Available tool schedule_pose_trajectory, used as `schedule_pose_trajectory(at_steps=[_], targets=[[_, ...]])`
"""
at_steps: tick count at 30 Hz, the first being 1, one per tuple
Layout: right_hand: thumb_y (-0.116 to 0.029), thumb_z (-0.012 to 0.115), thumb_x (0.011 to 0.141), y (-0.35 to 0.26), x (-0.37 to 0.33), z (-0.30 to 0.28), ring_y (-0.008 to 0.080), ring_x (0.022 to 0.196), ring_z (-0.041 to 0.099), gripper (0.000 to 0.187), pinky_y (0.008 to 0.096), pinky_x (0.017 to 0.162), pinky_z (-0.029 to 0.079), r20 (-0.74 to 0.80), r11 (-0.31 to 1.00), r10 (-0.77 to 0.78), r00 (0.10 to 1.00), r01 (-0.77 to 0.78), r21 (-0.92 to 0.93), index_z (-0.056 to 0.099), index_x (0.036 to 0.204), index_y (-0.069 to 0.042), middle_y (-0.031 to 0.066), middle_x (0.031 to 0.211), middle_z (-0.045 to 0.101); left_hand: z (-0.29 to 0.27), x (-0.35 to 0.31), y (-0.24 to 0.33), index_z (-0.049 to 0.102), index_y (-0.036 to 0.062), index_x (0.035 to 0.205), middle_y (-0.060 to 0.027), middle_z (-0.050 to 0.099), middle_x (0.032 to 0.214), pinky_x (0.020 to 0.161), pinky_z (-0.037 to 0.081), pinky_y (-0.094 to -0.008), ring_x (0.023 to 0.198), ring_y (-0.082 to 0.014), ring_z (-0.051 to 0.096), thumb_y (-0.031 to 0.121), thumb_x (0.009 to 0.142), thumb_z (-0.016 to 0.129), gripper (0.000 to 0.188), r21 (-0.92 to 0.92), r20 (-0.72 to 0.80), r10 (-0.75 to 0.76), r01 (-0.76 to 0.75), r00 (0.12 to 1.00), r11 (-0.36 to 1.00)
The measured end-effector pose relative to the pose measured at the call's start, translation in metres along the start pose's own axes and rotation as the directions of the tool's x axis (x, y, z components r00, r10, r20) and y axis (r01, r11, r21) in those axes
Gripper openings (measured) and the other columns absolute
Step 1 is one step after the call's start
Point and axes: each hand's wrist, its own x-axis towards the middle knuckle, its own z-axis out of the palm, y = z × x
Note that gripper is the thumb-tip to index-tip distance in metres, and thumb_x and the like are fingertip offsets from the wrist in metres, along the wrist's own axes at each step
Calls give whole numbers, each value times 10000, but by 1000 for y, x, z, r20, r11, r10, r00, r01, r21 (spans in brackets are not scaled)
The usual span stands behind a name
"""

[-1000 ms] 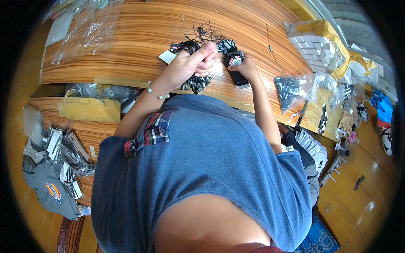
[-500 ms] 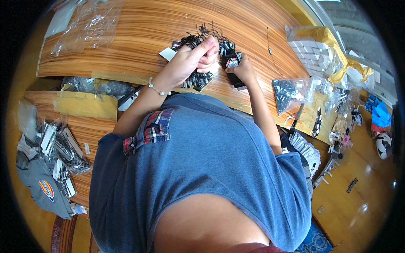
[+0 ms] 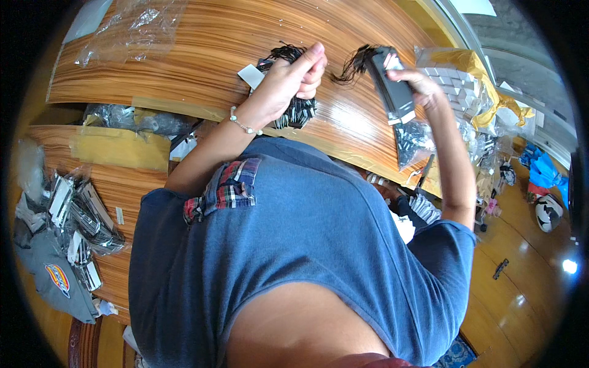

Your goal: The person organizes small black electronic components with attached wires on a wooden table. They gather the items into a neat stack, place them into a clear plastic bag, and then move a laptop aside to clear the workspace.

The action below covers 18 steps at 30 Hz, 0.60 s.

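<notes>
Over the striped wooden tabletop, my left hand is closed in a fist, thumb pressed along the curled fingers. Below and behind it is a bunch of narrow black tags, with black strings showing above. The fist hides what its fingers hold, if anything. Farther right, my right hand grips a thick stack of black hang tags with its thumb across the face. Loose black strings trail from the stack's upper left. A white card lies beside the left wrist.
Clear plastic bags lie at the far left of the table. Rows of small white boxes in plastic stand at right, near a bag of black pieces. Bagged tags and grey cloth rest at lower left.
My right hand has moved right with the black tag stack, away from my left fist. The trailing strings now stand apart from the bunch. The left fist stays almost in place.
</notes>
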Motion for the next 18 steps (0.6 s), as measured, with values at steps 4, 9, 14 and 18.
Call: schedule_pose_trajectory(at_steps=[4,9,14,18], targets=[[-257,754,647,-66,-33,9,221,751,634,522,328,692,532,-11,979,-101,995,97,-179,544,1027,33,183,885,622,3,5,-13,400,121,606,88,247,517,396,169,-193,430,-21,225,403,833,566,399,72,56,7,-11,998,997],[-312,765,597,-132,-50,49,212,826,611,685,310,772,504,6,949,-57,998,56,-312,502,1119,45,163,1004,597,2,26,-24,470,111,774,102,222,518,422,164,-189,442,-21,187,448,749,649,383,-76,213,28,-12,977,997],[-327,782,577,-147,-51,95,195,761,604,736,263,645,534,114,951,-62,992,93,-293,467,1130,42,146,1009,553,-4,39,-20,483,120,888,93,203,576,453,175,-181,485,-26,195,581,688,600,516,-411,265,236,-112,935,905],[-328,808,501,-141,-53,129,194,665,592,806,268,546,517,183,940,-83,980,138,-313,457,1130,33,154,947,540,-19,36,-6,483,127,846,83,182,589,475,189,-179,504,-34,195,656,634,550,573,-468,209,381,-251,900,848]])
